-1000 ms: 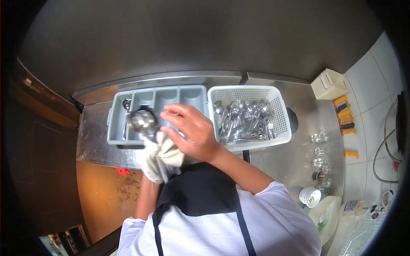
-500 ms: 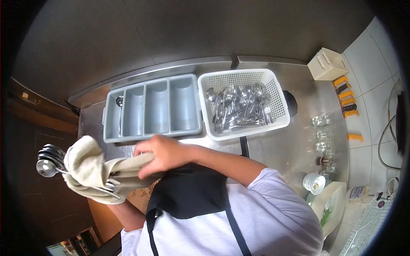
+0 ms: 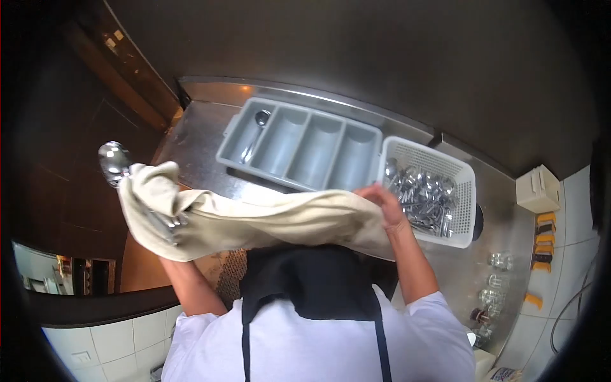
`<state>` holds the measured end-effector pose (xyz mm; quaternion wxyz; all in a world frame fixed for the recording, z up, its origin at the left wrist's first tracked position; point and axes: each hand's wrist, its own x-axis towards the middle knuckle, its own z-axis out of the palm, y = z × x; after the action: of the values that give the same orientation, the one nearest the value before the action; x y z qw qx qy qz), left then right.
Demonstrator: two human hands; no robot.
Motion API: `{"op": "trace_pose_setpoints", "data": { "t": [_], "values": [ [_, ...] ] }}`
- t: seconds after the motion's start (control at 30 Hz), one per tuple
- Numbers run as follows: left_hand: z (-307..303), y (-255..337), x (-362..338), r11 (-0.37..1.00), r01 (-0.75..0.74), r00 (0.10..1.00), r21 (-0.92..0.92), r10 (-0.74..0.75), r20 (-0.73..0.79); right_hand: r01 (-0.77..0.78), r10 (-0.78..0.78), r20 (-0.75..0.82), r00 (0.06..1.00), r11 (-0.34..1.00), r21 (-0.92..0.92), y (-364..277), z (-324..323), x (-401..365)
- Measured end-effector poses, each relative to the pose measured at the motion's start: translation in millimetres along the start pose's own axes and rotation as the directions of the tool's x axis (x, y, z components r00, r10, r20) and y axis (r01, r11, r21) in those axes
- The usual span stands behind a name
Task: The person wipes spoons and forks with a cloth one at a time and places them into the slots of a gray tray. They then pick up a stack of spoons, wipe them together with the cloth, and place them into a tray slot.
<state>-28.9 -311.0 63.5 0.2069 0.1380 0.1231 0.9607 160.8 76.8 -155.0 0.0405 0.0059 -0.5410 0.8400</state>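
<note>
My left hand is covered by a cream cloth; only the wrist and forearm show below it. Through the cloth it grips a bundle of metal spoons, whose bowls stick out at the upper left. Their handle ends poke out from the folds lower down. My right hand pinches the far end of the cloth, which stretches between both hands in front of the black apron. That hand is just in front of the white basket's left side.
A grey cutlery tray with four compartments has a spoon in its leftmost one. The white perforated basket holds a heap of cutlery. Glasses, a cream container and yellow-handled items lie to the right.
My right hand has moved right, drawing the cloth out long. The spoon bundle stays in my left hand. The view has turned, so the tray and basket appear further right.
</note>
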Motion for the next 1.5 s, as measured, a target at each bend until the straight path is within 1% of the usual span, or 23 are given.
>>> {"op": "trace_pose_setpoints", "data": {
  "t": [0.03,0.1,0.13,0.23,0.27,0.3,0.33,0.37,0.5,0.57,0.67,0.77,0.83,0.87,0.9,0.93,0.97,1.07,1.23,1.3,1.4,1.43,1.5],
  "values": [
    [5,-7,-3,0.999,-0.037,0.985,-0.037,0.031,-0.167,0.009,-0.062,-0.104,0.993,0.893,-0.45,24,-13,-5],
    [-42,4,3,0.996,0.016,0.997,0.088,-0.01,-0.074,-0.061,0.011,-0.142,0.99,0.933,-0.354,19,10,6],
    [-52,-4,7,0.886,-0.169,0.901,0.432,0.316,-0.296,-0.108,0.064,-0.15,0.987,0.946,-0.307,10,25,10],
    [-81,-10,5,0.919,0.055,0.899,0.391,0.125,-0.42,-0.299,0.276,-0.175,0.945,0.947,-0.12,-9,80,10],
    [-121,-10,8,0.918,-0.119,0.939,-0.378,-0.019,-0.342,-0.366,0.351,-0.194,0.916,0.929,-0.048,-14,94,12],
    [-162,-11,12,0.349,-0.186,0.953,-0.918,-0.161,-0.255,-0.251,0.193,-0.207,0.959,0.917,-0.309,-20,108,21],
    [-134,-14,15,-0.509,-0.196,0.935,-0.838,-0.355,-0.003,-0.127,0.025,-0.188,0.982,0.824,-0.552,-27,124,39],
    [-145,-15,18,-0.713,-0.32,0.876,-0.624,-0.474,0.093,-0.016,-0.133,-0.135,0.982,0.652,-0.758,-37,141,61],
    [-202,-64,29,-0.758,-0.402,0.844,-0.513,-0.525,0.114,0.108,-0.266,0.156,0.951,-0.185,-0.977,-69,214,145],
    [-158,-65,36,-0.741,-0.649,0.761,0.174,-0.624,0.179,0.093,-0.055,0.121,0.991,-0.361,-0.928,-69,247,175],
    [-171,-75,41,-0.459,-0.606,0.725,0.649,-0.655,0.214,0.305,-0.562,0.192,0.805,0.115,-0.945,20,185,191],
    [-189,-76,42,-0.307,-0.529,0.725,0.791,-0.649,0.233,0.038,-0.288,0.102,0.952,-0.218,-0.975,24,184,186],
    [-197,-75,39,-0.226,-0.495,0.724,0.839,-0.641,0.254,-0.22,-0.243,-0.228,0.943,0.057,-0.974,29,185,190],
    [-200,-76,39,-0.19,-0.485,0.72,0.853,-0.64,0.267,-0.347,-0.195,-0.381,0.904,0.188,-0.919,30,185,192],
    [-202,-75,38,-0.155,-0.476,0.716,0.866,-0.64,0.279,-0.459,-0.098,-0.456,0.885,-0.018,-0.888,32,182,187],
    [-203,-73,38,-0.119,-0.468,0.711,0.876,-0.64,0.293,-0.328,-0.467,-0.278,0.839,-0.025,-0.944,78,145,174],
    [-203,-74,38,-0.091,-0.465,0.704,0.881,-0.641,0.306,-0.462,-0.317,-0.496,0.809,0.179,-0.869,57,142,175],
    [-198,-73,42,-0.022,-0.459,0.682,0.888,-0.649,0.337,-0.488,-0.424,-0.521,0.741,0.192,-0.851,76,133,172],
    [-208,-92,49,-0.435,-0.633,0.632,0.641,-0.768,0.103,-0.598,-0.209,-0.598,0.773,0.07,-0.798,97,176,178],
    [-206,-97,48,-0.528,-0.688,0.649,0.498,-0.755,0.095,-0.286,-0.268,-0.336,0.903,0.211,-0.935,95,165,169],
    [-179,-96,56,-0.589,-0.716,0.697,0.375,-0.626,0.349,-0.164,-0.121,-0.166,0.979,0.024,-0.986,69,153,174],
    [-176,-98,57,-0.617,-0.69,0.723,0.378,-0.571,0.389,-0.386,0.083,-0.38,0.921,0.078,-0.919,41,164,182],
    [-171,-107,54,-0.773,-0.634,0.748,0.024,-0.606,0.271,-0.108,0.106,-0.18,0.978,-0.481,-0.87,63,138,187]
  ]
}}
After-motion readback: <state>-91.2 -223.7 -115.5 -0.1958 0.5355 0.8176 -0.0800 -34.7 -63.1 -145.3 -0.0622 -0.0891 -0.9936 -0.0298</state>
